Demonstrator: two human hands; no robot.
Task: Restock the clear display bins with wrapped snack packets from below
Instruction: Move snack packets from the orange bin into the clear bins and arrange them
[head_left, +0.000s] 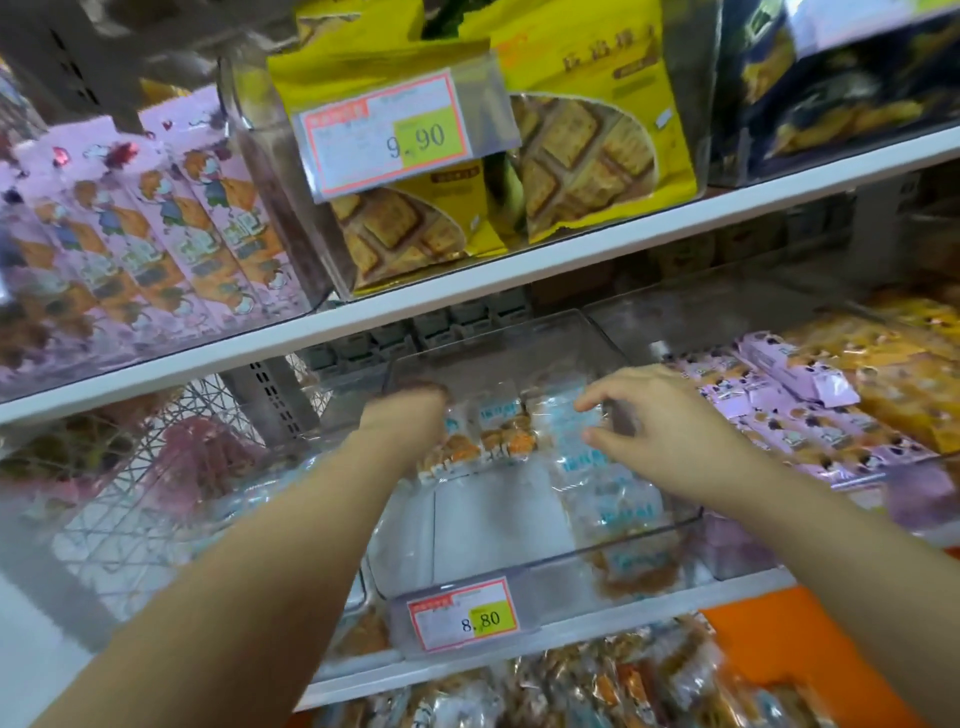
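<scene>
Both my hands reach into a clear display bin on the middle shelf. The bin carries an 8.80 price tag on its front. Clear-wrapped snack packets with orange filling and pale blue print lie at the bin's back and right side. My left hand is blurred, its fingers bent down onto the packets at the back left. My right hand hovers over a pale blue packet, thumb and fingers curled around its right edge. More wrapped packets lie heaped on the level below.
A neighbouring clear bin to the right holds pink packets and yellow ones. The white shelf above carries yellow biscuit bags and pink boxes. A wire basket sits to the left.
</scene>
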